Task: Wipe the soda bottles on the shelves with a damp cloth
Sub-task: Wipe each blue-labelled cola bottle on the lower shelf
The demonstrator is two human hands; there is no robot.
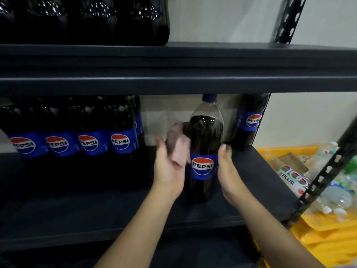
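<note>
Head view: the left hand (170,169) holds a soft, pale pink cloth (178,144), its fingers curled under the crumpled fabric, and presses it against the left flank of a Pepsi bottle (204,149). The right hand (227,171) grips the bottle's right side at the label, thumb up along the plastic, fingers wrapped out of sight behind. Both forearms reach up from the bottom edge of the picture, bare and slightly converging, so the bottle sits between the two palms.

The bottle is tall, smooth and glossy, dark cola filling it to the shoulder, clear at the neck, with a blue cap and a blue band bearing the round red, white and blue logo. It stands upright on the middle shelf (260,171), a matte dark metal board, toward its right half and forward of the back edge.

A row of bottles (77,142) lines the shelf's left part, and another bottle (249,122) stands at the back right corner. Beyond the right edge, a yellow crate (328,238) holds empty plastic bottles.
</note>
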